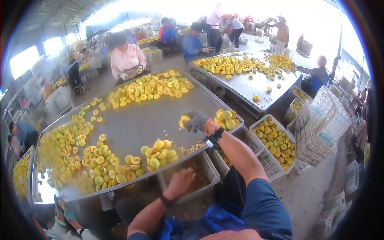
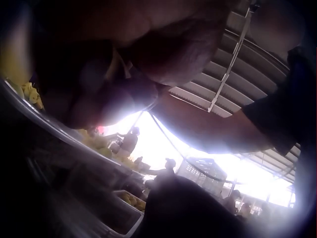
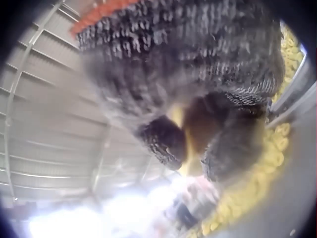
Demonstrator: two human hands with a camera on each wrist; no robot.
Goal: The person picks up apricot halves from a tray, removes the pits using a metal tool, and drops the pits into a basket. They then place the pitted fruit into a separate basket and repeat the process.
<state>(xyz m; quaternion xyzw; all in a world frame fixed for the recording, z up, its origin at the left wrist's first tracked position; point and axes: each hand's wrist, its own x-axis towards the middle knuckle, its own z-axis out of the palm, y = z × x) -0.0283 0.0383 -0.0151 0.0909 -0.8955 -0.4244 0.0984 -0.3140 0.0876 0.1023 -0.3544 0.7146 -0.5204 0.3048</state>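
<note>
In the head view, the grey-gloved right hand point(image 1: 196, 121) pinches a yellow fruit half point(image 1: 184, 121) above the metal table point(image 1: 136, 124). The right wrist view shows the gloved fingers point(image 3: 225, 153) curled round yellow fruit point(image 3: 189, 153). Lower, the bare left hand point(image 1: 181, 182) is over a crate point(image 1: 215, 176) at the table's near edge, a small pale piece point(image 1: 191, 170) at its curled fingertips. Dark and close, the left hand point(image 2: 133, 74) mostly hides that piece in the left wrist view. Fruit halves point(image 1: 159, 153) and scattered pits point(image 1: 192, 148) lie between the hands.
More fruit covers the table's left and far parts, with a small pile point(image 1: 226, 119) at its right corner. A full crate point(image 1: 276, 142) and stacked crates point(image 1: 320, 120) stand to the right. Across the table is a person in pink point(image 1: 128, 60); a second fruit table point(image 1: 240, 80) stands beyond.
</note>
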